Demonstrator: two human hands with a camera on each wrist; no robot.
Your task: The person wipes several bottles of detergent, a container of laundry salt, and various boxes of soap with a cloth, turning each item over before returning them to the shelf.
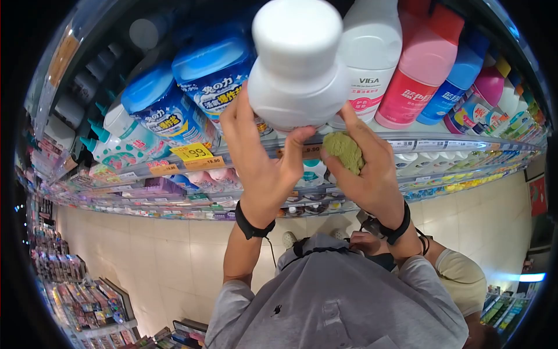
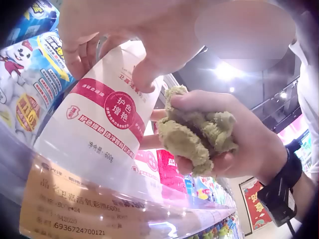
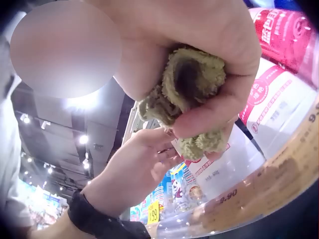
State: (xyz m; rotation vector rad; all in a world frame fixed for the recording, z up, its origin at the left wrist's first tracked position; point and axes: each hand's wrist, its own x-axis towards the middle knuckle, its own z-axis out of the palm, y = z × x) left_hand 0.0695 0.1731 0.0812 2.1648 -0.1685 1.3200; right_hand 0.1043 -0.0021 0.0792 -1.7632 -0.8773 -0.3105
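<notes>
A white bottle with a red and white label, also in the left wrist view, stands at the shelf's front edge, leaning slightly. The left hand curls its fingers and thumb round the bottle's lower part. A crumpled greenish lump lies in the right hand, gripped between thumb and fingers, while other fingers of that hand reach the bottle's right side. In the right wrist view the lump looks rough and folded, with a dark hollow.
Blue-lidded tubs stand left of the bottle; a white VIGA bottle and a pink bottle stand to the right. Price tags line the shelf edge. Lower shelves hold more goods. Another person's light sleeve shows at lower right.
</notes>
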